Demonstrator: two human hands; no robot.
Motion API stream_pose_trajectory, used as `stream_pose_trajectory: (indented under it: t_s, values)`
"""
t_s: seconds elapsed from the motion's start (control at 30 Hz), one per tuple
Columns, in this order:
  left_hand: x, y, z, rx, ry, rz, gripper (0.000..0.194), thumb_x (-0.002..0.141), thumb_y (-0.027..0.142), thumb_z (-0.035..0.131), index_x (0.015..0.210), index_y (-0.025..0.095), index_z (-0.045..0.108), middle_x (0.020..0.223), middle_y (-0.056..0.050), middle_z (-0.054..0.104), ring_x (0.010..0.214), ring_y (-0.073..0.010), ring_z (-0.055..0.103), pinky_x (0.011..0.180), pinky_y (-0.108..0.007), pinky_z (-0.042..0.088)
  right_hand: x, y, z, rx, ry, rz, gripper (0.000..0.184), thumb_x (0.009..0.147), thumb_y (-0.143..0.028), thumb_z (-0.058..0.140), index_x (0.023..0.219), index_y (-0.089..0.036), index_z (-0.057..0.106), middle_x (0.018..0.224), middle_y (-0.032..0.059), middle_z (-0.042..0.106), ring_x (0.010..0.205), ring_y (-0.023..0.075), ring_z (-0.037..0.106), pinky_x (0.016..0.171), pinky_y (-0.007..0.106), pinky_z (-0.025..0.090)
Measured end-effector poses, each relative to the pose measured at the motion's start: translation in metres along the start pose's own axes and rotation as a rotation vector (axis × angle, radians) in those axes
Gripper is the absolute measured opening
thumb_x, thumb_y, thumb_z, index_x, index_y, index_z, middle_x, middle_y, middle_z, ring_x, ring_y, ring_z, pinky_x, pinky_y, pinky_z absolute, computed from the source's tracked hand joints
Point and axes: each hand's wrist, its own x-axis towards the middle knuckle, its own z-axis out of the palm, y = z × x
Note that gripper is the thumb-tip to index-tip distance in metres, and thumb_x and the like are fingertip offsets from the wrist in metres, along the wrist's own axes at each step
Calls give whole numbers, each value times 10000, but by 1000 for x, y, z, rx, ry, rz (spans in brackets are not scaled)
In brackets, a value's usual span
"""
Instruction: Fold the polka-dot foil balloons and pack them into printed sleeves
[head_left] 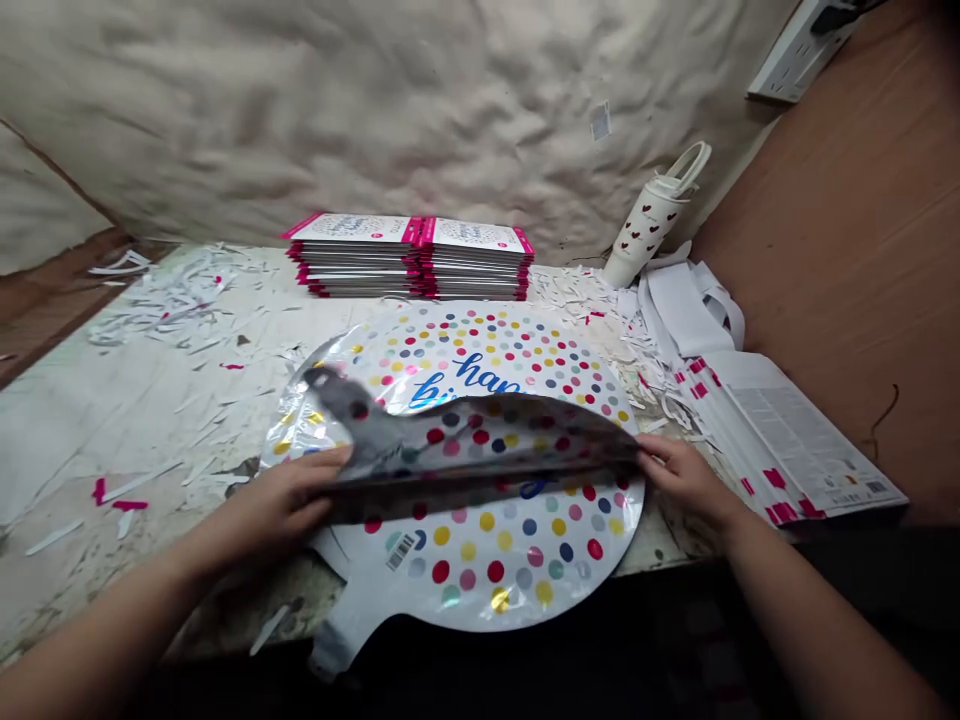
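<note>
Over dotted balloons (pixel 517 560), both hands (pixel 296 495) (pixel 686 482) hold spotted foil (pixel 487 440) (blurred, apparently folded).

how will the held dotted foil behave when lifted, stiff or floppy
Probably floppy: the foil is bent, with a wavy upper edge. Likely light for its size, since it looks thin as film. It may slide easily on the dotted sheet beneath, whose surface shows glossy highlights.
</note>
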Motion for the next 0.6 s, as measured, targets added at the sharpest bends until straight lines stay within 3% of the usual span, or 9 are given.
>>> stream_pose_trajectory:
  t_s: [0.1, 0.17, 0.27, 0.33, 0.4, 0.47, 0.53, 0.6]
  values:
    - [16, 11, -12, -390, -69, -252, 314, 856, 381, 418, 934, 155, 622, 857, 34, 686, 842, -162, 592, 803, -256, 456, 22, -3, -12, 197, 90, 148, 344, 840, -476, 444, 824, -175, 610, 777, 46, 653, 750, 196, 613, 697, 322, 506]
    - [30, 14, -18, -558, -49, -384, 401, 867, 479, 384, 952, 135, 573, 749, 37, 668, 798, -163, 595, 753, -262, 473, 38, -6, -22, 343, 19, 223, 367, 770, -528, 531, 809, -171, 607, 744, 38, 647, 733, 197, 613, 682, 316, 504]
    - [46, 12, -21, -443, -26, -428, 487, 858, 542, 347, 997, 130, 566, 751, 7, 675, 796, -195, 617, 714, -286, 495, 57, -8, -36, 476, -332, 325, 405, 624, -436, 719, 889, -139, 644, 867, 73, 678, 825, 234, 629, 757, 345, 502]
    - [51, 13, -15, -235, 109, -464, 485, 844, 526, 373, 1045, 131, 569, 905, -53, 679, 911, -250, 602, 779, -346, 486, 65, -7, -41, 531, -426, 371, 421, 612, -402, 739, 916, -123, 658, 934, 96, 680, 876, 244, 630, 808, 358, 493]
    - [51, 20, -1, -20, 308, -392, 480, 855, 464, 375, 1166, 128, 518, 1145, -117, 602, 1111, -295, 504, 913, -418, 415, 71, -6, -41, 578, -383, 400, 405, 657, -428, 700, 921, -124, 660, 947, 103, 683, 898, 237, 632, 833, 357, 489]
    - [48, 33, 19, 191, 378, -148, 487, 882, 400, 336, 1274, 134, 445, 1342, -131, 450, 1270, -283, 346, 1032, -446, 287, 78, -3, -38, 492, -314, 427, 395, 684, -456, 667, 912, -133, 660, 921, 98, 688, 881, 233, 639, 810, 353, 501]
    - [44, 46, 40, 356, 249, 64, 518, 886, 421, 326, 1313, 146, 426, 1412, -124, 361, 1317, -295, 267, 1057, -476, 232, 86, 0, -36, 308, -227, 463, 392, 687, -471, 653, 895, -139, 658, 891, 97, 689, 849, 243, 641, 758, 364, 514]
    - [42, 56, 57, 429, 98, 87, 581, 870, 491, 339, 1350, 166, 383, 1438, -124, 309, 1325, -344, 226, 1037, -542, 215, 96, 0, -35, 153, -116, 498, 407, 672, -463, 666, 918, -140, 642, 914, 112, 676, 882, 278, 621, 749, 396, 504]
